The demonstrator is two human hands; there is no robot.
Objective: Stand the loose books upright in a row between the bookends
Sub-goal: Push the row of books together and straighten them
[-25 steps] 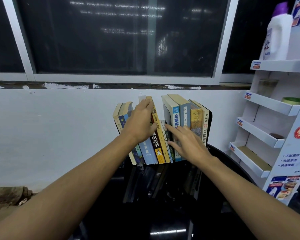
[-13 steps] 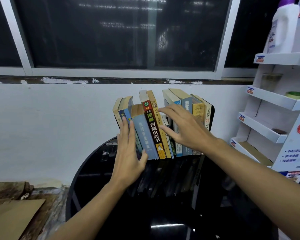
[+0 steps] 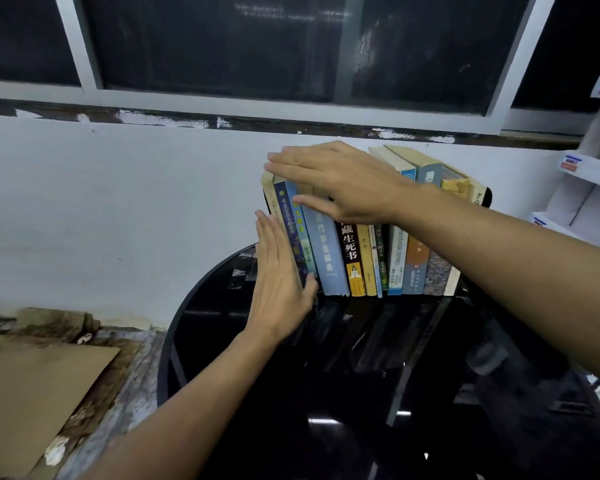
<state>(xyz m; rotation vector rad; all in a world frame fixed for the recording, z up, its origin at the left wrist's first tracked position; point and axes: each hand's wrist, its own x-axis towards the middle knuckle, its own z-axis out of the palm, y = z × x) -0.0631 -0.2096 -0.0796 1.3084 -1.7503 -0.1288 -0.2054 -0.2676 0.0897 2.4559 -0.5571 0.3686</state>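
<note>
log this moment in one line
books: standing, slightly tilted | left hand: pressing row's left end | right hand: flat on their tops

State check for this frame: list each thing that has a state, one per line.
Books: standing in a row, leftmost ones tilted.
Left hand: open, flat against the row's left end.
Right hand: open, resting on the tilted books' tops.
Bookend: upright at the row's right end.

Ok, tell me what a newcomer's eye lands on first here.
First, the row of books standing spine-out at the back of the round black table, against the white wall. Two bare hands frame its left end: the left hand lies flat against the leftmost books, and the right hand lies flat across the tops. Above, a dark window fills the top of the view.
</note>
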